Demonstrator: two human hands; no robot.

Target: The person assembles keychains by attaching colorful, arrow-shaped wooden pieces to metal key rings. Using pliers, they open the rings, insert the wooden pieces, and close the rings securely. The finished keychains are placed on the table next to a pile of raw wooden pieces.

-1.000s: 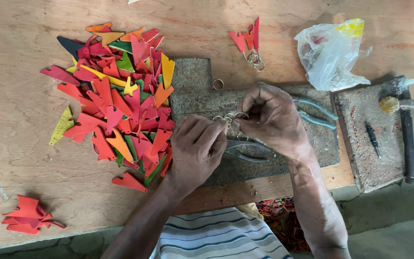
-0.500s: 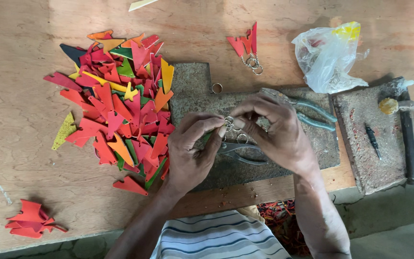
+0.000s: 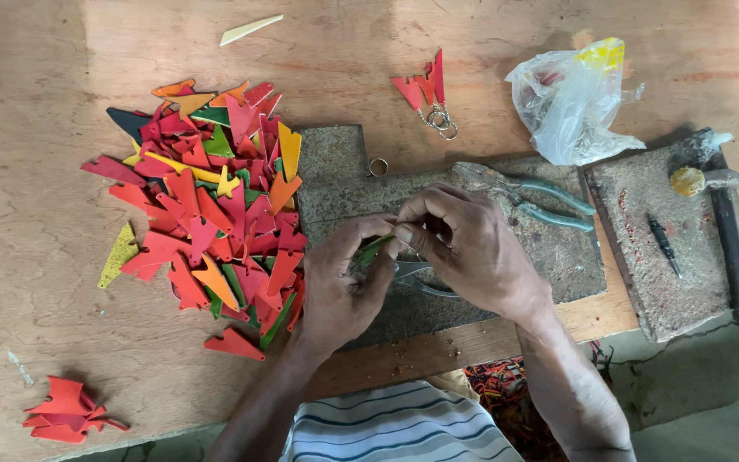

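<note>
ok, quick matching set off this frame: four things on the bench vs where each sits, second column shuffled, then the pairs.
Things:
1. hammer
2. plastic bag
3. pliers
4. small red stack

Places:
A. on the grey slab, just beyond the right hand
B. near-left corner of the table
C. far right, on the separate block
D. far side, right of centre, on bare wood

Pairs: 1-C, 2-D, 3-A, 4-B
</note>
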